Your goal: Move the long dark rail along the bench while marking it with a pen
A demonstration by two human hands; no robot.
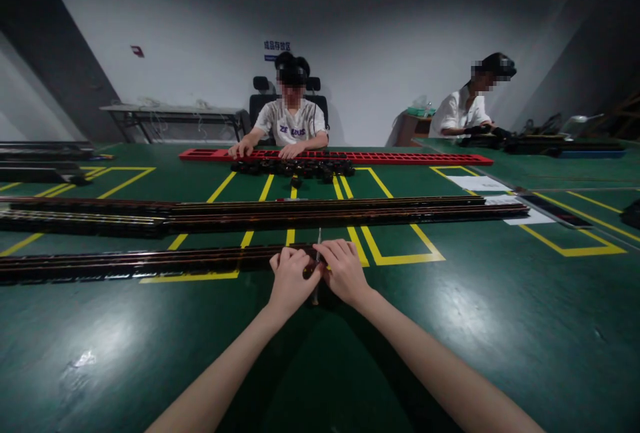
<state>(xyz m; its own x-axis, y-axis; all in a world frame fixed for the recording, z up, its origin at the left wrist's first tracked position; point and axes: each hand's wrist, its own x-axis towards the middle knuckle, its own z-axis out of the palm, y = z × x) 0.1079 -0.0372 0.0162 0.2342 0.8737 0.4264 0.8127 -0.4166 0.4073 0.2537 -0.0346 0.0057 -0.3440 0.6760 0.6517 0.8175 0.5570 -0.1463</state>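
Note:
Both my hands meet at the right end of a long dark rail (150,263) that lies on the green table (500,326) and runs off to the left. My left hand (290,280) is curled over the rail's end. My right hand (344,270) is closed beside it, and a thin metal tool (318,246) stands up between the two hands. Which hand grips the tool I cannot tell for certain; it lies against my right fingers.
Two more long dark rails (300,210) lie across the table farther back. A person opposite rests both hands on a long red tray (400,158) with a pile of small black parts (295,168) before it. Another person works at the far right. Papers (477,183) lie at the right.

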